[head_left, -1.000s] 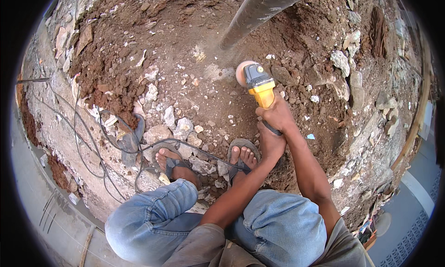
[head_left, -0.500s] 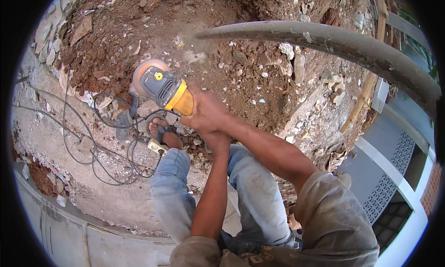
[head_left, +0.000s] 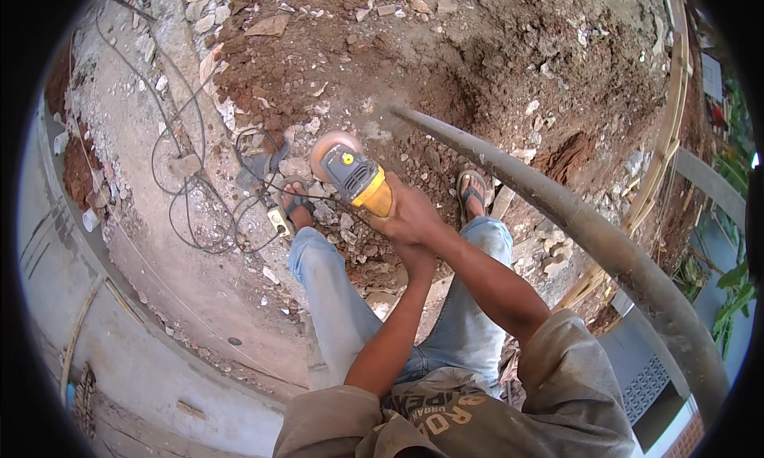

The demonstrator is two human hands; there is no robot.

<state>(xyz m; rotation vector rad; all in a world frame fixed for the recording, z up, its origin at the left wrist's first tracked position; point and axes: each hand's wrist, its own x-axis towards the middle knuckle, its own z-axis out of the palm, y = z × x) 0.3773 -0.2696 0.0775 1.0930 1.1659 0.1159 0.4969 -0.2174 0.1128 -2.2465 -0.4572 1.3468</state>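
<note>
My right hand (head_left: 412, 211) is closed round the yellow rear body of a grey-and-yellow angle grinder (head_left: 358, 175). Its round, pale orange disc (head_left: 326, 150) points to the far left, above the rubble and apart from the pipe. My left hand (head_left: 416, 255) comes up underneath the right one at the back of the grinder; its fingers are hidden. A black power cord (head_left: 318, 197) leaves the grinder toward a cream socket block (head_left: 278, 221) by my left foot. To the right of the tool, a long thick grey pipe (head_left: 557, 199) slants from the far middle to the lower right.
My sandalled feet, left (head_left: 297, 203) and right (head_left: 472, 194), stand on broken stone and earth. Loops of black cable (head_left: 187, 195) lie on the left. Brown soil (head_left: 318, 56) rises beyond the grinder. Wooden planks (head_left: 672, 132) edge the right side, and a concrete ledge (head_left: 159, 354) runs lower left.
The view has shifted, so ground, feet and pipe appear elsewhere. In the picture the grinder and both hands sit farther right and a little lower. The grip looks the same.
</note>
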